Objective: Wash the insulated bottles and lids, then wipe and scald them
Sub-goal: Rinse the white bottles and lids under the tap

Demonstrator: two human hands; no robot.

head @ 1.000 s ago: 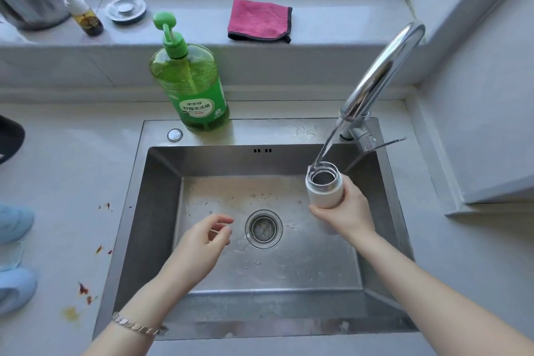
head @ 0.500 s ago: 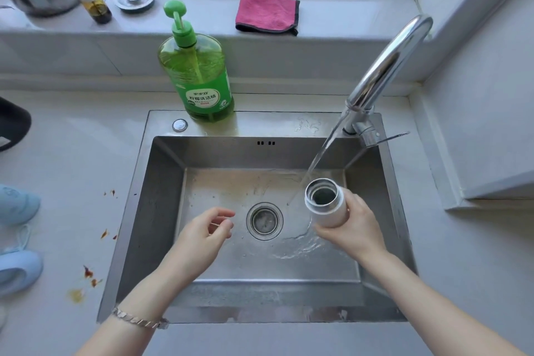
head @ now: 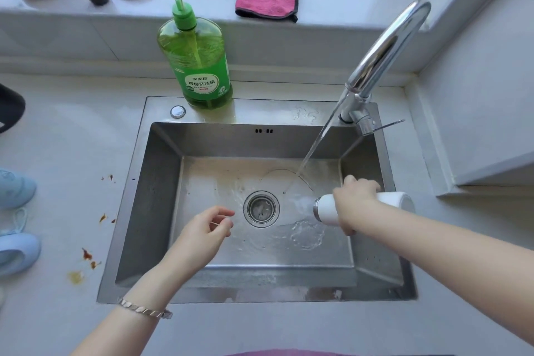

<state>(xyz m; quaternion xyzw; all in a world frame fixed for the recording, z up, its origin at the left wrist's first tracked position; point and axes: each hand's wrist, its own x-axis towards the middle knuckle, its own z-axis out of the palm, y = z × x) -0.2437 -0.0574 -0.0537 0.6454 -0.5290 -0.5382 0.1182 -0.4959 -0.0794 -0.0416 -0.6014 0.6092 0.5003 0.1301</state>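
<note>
Upright under the tap's (head: 384, 46) stream a second ago, the bottle (head: 325, 208) now lies tipped at the sink's (head: 260, 110) right edge, spilling rinse water toward the drain (head: 261, 208), right hand (head: 357, 199) wrapped round it, left hand (head: 202, 234) loosely curled, empty

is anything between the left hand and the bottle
Nothing visible. The left hand hovers left of the drain, the bottle lies tipped in the right hand just right of it; only open sink basin lies between, and the tap stream falls behind that line.
</note>
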